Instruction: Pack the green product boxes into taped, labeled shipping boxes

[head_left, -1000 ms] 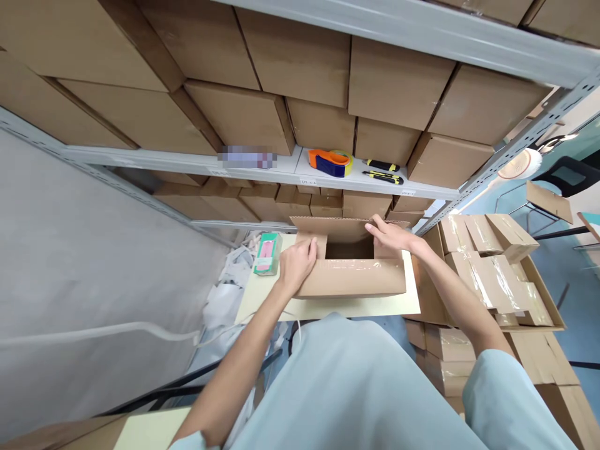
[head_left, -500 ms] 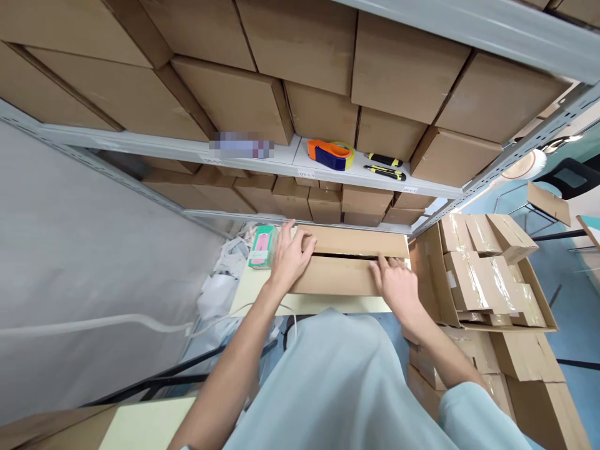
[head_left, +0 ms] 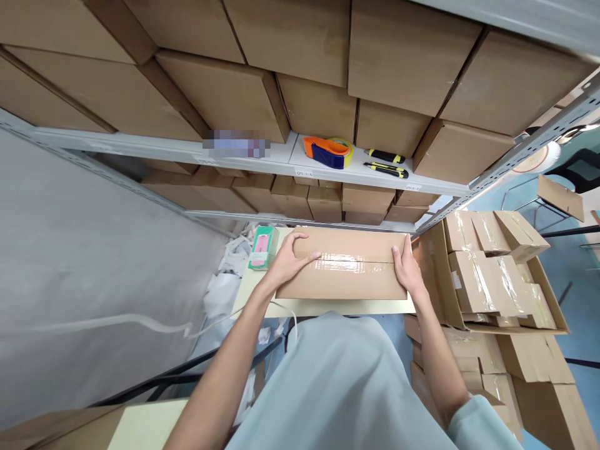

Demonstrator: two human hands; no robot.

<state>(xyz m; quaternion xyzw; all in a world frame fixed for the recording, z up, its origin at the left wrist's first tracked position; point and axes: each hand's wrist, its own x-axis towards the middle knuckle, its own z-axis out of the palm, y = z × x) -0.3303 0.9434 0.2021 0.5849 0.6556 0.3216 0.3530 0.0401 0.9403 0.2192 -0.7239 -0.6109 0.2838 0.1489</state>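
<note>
A cardboard box [head_left: 351, 284] lies flat on a pale table [head_left: 328, 306], its long side across in front of me. Clear tape runs along the middle seam of the face turned up. At the box's left end, my left hand [head_left: 288, 259] grips it with the thumb on top by the seam and the fingers at the far left corner. My right hand [head_left: 407, 267] holds the right end, thumb on top and fingers over the side. A green box with a pink panel [head_left: 262, 247] stands left of my left hand.
A shelf rack [head_left: 281, 153] packed with cartons rises behind the table. It carries an orange and blue tape dispenser [head_left: 327, 152] and two utility knives [head_left: 385, 162]. At right, a large carton [head_left: 435, 262] holds several taped boxes. A white cable [head_left: 288, 307] crosses the table's left edge.
The box has been turned: a face with a gapped, open seam was up before, and a taped face is up now. My right hand has moved outward to the right end.
</note>
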